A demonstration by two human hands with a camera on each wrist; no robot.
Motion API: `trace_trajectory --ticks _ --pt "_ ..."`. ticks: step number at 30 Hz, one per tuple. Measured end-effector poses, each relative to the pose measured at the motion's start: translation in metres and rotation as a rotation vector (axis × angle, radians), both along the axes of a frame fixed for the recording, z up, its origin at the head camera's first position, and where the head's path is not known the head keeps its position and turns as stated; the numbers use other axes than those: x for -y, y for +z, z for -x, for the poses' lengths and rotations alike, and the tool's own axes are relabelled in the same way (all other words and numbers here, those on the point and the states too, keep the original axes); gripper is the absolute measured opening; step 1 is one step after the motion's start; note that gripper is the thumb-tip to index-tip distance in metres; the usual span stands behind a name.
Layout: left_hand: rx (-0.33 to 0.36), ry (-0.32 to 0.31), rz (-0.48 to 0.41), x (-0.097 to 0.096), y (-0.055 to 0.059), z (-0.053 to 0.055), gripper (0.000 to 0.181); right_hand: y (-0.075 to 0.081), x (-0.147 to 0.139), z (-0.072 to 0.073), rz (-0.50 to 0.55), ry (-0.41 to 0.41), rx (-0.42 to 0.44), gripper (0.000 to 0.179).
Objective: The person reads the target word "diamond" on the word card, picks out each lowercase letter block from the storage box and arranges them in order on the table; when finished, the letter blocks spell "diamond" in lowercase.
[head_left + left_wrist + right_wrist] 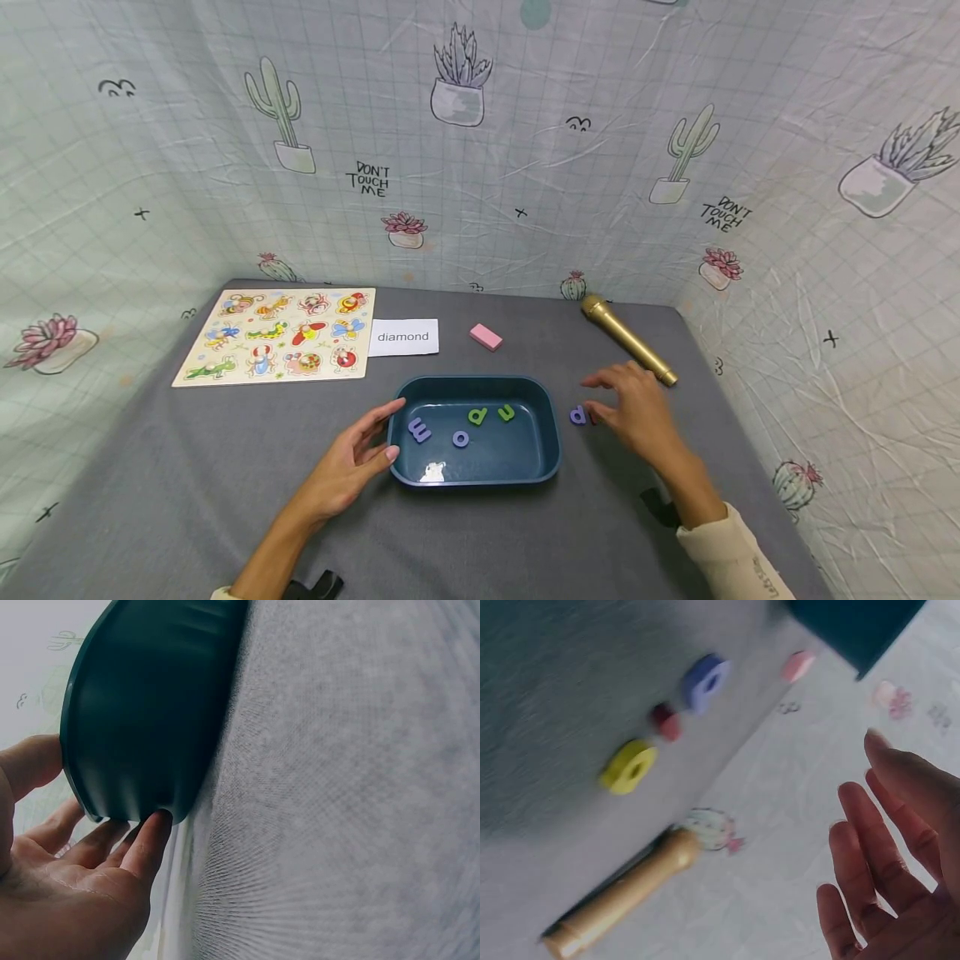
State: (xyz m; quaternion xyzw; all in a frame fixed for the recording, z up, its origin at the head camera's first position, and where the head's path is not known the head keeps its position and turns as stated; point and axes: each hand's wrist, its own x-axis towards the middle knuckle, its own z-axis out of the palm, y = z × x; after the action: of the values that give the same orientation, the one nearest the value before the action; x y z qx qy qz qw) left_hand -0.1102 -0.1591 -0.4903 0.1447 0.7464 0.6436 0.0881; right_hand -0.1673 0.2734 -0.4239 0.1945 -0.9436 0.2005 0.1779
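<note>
A dark blue tray (480, 477) stands mid-table. In it lie a purple m (419, 430), a purple o (461, 438), a green round letter with a stem (477, 416) and a green u or n (506, 412). My left hand (348, 462) holds the tray's left end, thumb and fingers against its rim and wall. To the right of the tray my right hand (637, 417) hovers with parted fingers and nothing between them. Below it are a purple d-like letter (705, 681), a small red piece (665, 721) and a yellow letter (628, 766), which the hand hides in the head view.
Behind the right hand lies a gold microphone (628, 340). A pink block (486, 337) sits behind the tray. Further left are a white card (403, 337) reading "diamond" and a board (277, 337) of insect pictures. A patterned cloth (480, 167) rises along the back and sides.
</note>
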Motion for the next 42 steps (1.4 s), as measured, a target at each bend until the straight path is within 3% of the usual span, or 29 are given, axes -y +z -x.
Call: trace_trajectory --ticks 17,30,42 --pt "-0.032 -0.023 -0.051 0.000 -0.003 0.001 0.065 0.023 0.063 -0.011 0.029 0.115 -0.073 0.033" --pt "-0.042 -0.020 -0.033 0.001 -0.005 0.002 0.065 0.019 0.112 -0.015 0.042 0.178 -0.019 0.030" --pt "-0.018 -0.009 -0.008 0.002 -0.004 0.001 0.064 0.010 0.140 -0.017 0.070 0.234 0.020 0.027"
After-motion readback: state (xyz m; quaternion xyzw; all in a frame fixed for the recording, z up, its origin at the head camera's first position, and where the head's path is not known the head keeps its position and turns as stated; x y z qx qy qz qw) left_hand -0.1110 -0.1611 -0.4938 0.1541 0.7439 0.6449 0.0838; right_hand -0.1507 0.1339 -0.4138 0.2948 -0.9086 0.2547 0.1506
